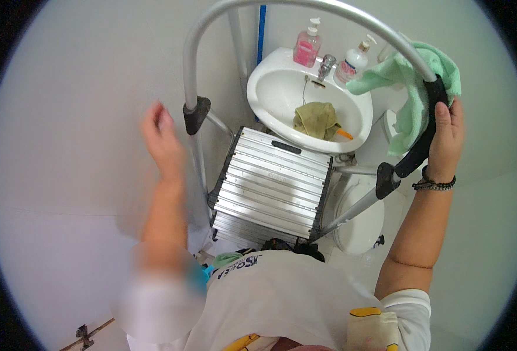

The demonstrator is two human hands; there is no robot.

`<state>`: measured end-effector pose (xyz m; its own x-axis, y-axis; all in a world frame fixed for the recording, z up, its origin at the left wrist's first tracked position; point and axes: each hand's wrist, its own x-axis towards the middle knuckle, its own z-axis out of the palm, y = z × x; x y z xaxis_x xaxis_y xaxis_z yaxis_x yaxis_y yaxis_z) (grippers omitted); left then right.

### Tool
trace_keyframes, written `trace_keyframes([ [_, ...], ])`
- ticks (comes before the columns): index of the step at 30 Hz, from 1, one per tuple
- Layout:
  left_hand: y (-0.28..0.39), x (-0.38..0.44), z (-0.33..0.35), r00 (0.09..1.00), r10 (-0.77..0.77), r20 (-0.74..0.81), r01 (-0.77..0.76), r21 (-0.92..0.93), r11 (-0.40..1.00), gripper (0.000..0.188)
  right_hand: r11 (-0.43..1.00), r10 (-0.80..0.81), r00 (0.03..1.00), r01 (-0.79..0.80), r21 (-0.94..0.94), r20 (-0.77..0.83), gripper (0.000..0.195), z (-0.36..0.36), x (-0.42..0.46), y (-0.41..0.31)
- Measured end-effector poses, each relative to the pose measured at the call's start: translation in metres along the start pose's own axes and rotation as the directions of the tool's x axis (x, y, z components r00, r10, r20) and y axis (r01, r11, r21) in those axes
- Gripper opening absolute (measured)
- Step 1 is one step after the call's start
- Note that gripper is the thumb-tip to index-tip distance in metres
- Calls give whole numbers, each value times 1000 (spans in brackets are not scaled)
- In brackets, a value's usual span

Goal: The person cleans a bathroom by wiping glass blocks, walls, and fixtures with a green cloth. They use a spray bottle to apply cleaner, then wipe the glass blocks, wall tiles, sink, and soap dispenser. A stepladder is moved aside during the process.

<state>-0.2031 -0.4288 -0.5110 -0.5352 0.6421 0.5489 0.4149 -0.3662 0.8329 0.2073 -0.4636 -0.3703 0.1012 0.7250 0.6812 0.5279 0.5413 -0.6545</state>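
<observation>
My right hand (pixel 448 131) is wrapped around the black grip (pixel 420 145) on the rail of an aluminium step ladder (pixel 276 184). A mint green cloth (pixel 416 83) hangs over that rail, against the hand. On the left, my left hand (pixel 164 138) is raised beside the ladder's frame with nothing seen in it; it is blurred, with the fingers partly curled. Ahead, an olive cloth (pixel 315 118) lies crumpled in a white washbasin (pixel 269 109), next to an orange object (pixel 344 134).
A pink soap pump bottle (pixel 306 48) and a white pump bottle (pixel 352 61) flank the chrome tap (pixel 327 66). A toilet with its lid down (pixel 361 219) stands right of the ladder. Pale walls rise on both sides. A blue strip (pixel 262 35) runs behind the basin.
</observation>
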Motion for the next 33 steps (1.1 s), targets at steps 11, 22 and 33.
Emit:
trace_keyframes([
  [11, -23, -26, 191, 946, -112, 303, 57, 183, 981, 56, 988, 50, 999, -49, 147, -1, 44, 8, 1, -8],
  [22, -69, 119, 303, 774, -372, 512, 449, -31, 893, 78, 1000, 16, 999, -16, 20, -28, 58, 11, 2, -13],
  [33, -26, -110, 137, 782, -92, 616, 139, -29, 990, 39, 989, 1, 1000, -2, 149, 7, 48, 10, -4, -13],
])
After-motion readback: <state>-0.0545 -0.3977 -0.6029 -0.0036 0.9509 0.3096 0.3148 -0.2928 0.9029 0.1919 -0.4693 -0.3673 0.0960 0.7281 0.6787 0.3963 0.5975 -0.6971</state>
